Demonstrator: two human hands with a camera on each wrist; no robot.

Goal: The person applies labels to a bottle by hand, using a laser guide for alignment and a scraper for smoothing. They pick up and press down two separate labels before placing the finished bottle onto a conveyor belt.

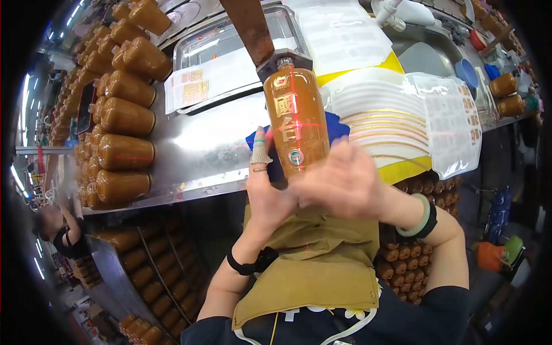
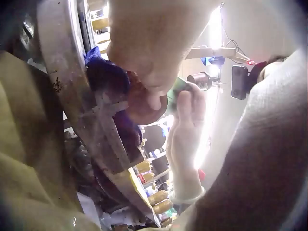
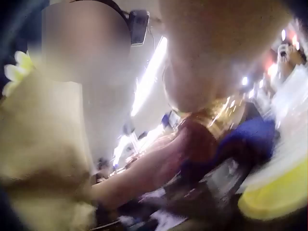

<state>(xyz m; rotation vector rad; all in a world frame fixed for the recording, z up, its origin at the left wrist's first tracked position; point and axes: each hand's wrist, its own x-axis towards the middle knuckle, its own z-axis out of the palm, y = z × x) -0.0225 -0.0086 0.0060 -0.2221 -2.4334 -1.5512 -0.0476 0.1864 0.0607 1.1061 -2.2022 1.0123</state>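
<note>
An amber bottle (image 1: 296,115) with gold characters lies on its back on a blue cloth (image 1: 338,127), its neck in a dark metal bracket (image 1: 286,59). Red laser lines cross its front. My left hand (image 1: 266,198) holds the bottle low down, one finger with a cloth finger cot (image 1: 260,153) stretched along its left side. In the left wrist view, the left thumb lies over the bottle's base (image 2: 144,108). My right hand (image 1: 345,181), blurred, is over the bottle's lower end. In the left wrist view its fingers pinch a small flat green piece (image 2: 177,94).
Many amber bottles (image 1: 123,118) stand in rows on the left of the metal table (image 1: 201,144). Behind are a steel tray (image 1: 230,40) and a sheet of gold decals (image 1: 195,91). White decal sheets (image 1: 379,109) over yellow boards lie at right, near a sink (image 1: 422,57).
</note>
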